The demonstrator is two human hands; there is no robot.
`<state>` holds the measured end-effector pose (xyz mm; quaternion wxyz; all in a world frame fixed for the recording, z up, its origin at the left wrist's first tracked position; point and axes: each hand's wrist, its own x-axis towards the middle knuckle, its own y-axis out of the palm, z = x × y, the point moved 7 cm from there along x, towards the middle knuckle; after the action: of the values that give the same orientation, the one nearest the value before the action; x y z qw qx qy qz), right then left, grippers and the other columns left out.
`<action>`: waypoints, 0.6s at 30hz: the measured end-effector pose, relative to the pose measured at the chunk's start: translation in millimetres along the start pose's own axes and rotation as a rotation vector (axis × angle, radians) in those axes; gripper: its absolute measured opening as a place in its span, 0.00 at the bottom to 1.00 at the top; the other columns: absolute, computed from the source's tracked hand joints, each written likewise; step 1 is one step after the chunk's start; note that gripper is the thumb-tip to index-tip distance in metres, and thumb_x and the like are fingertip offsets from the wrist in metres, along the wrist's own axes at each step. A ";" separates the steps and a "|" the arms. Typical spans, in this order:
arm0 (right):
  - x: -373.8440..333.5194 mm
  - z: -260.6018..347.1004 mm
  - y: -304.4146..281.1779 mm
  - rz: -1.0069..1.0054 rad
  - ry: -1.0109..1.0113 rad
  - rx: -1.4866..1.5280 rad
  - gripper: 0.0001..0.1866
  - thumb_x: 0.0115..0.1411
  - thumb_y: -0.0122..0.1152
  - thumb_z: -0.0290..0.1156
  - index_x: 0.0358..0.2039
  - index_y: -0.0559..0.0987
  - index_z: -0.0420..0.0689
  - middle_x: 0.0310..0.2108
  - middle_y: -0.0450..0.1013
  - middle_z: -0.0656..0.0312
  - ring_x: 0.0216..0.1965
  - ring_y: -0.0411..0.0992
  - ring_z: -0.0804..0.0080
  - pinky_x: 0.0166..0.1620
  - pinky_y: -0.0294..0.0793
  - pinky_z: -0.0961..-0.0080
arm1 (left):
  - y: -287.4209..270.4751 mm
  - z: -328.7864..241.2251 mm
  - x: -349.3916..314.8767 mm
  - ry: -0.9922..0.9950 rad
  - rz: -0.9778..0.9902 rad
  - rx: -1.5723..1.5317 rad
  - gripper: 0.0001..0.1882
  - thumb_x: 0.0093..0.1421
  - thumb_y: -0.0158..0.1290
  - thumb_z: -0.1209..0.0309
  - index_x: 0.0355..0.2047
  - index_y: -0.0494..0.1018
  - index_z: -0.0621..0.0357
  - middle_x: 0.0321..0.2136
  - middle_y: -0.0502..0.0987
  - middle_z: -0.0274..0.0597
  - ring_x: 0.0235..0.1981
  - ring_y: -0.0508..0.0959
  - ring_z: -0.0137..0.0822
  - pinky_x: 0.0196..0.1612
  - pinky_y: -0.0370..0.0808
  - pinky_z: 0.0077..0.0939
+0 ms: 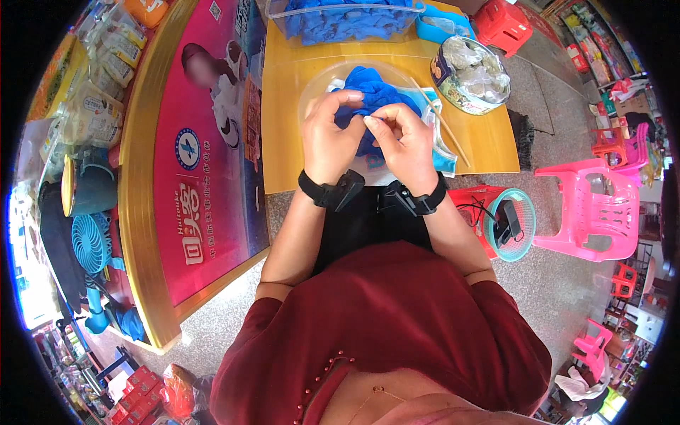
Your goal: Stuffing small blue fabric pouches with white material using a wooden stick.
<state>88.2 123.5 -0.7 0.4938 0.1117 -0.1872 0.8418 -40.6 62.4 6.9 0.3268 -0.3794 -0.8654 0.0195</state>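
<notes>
A bunched piece of blue cloth [370,83] lies over a shallow, round, clear plastic tray [309,95] on the yellow wooden table [283,159]. My left hand [330,138] has its thumb and fingers closed at the near edge of the cloth. Beside it my right hand [407,140] pinches with thumb and forefinger at the same spot, the fingertips of both hands almost meeting. Whether something small is between them as well, I cannot make out. Under the cloth and my right hand shows a white and light-blue piece [445,157], partly covered.
A thin wooden stick [453,134] lies right of the tray, near a round tin [482,103] of crumpled plastic. At the back are a clear bin [278,28] of blue cloth and a blue container [427,28]. A teal basket [525,219] and pink chair [567,219] stand right.
</notes>
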 end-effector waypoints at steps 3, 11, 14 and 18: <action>-11.0 2.2 7.1 -0.074 -0.009 0.023 0.07 0.57 0.64 0.27 0.29 0.74 0.39 0.24 0.73 0.62 0.23 0.70 0.78 0.27 0.70 0.80 | -3.8 -1.6 0.2 -0.054 -0.150 0.114 0.20 0.44 0.59 0.80 0.40 0.75 0.54 0.26 0.74 0.42 0.35 0.75 0.43 0.40 0.73 0.33; -15.8 6.1 25.1 -0.021 0.057 0.282 0.08 0.60 0.62 0.28 0.31 0.72 0.39 0.23 0.71 0.64 0.22 0.69 0.83 0.24 0.69 0.84 | 11.1 25.3 -10.4 -0.397 -0.211 -0.558 0.21 0.54 0.55 0.87 0.49 0.70 0.61 0.29 0.77 0.36 0.29 0.74 0.23 0.33 0.73 0.16; -15.8 5.2 25.3 -0.013 0.089 0.336 0.07 0.61 0.60 0.28 0.32 0.72 0.39 0.24 0.71 0.64 0.22 0.69 0.84 0.23 0.70 0.85 | 7.8 21.8 -10.7 -0.296 -0.232 -0.506 0.22 0.55 0.53 0.88 0.50 0.70 0.61 0.35 0.80 0.41 0.33 0.77 0.25 0.37 0.74 0.17; -6.9 8.2 6.3 -0.118 0.082 0.363 0.07 0.62 0.58 0.27 0.33 0.70 0.39 0.24 0.70 0.65 0.19 0.67 0.84 0.21 0.69 0.85 | 13.1 20.4 -11.2 -0.339 -0.190 -0.783 0.21 0.56 0.50 0.88 0.50 0.69 0.61 0.36 0.80 0.42 0.29 0.75 0.23 0.31 0.72 0.16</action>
<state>86.1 111.7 2.9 0.5214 0.1752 -0.0053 0.8351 -38.5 68.6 -19.0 0.0120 -0.3847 -0.8801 -0.2781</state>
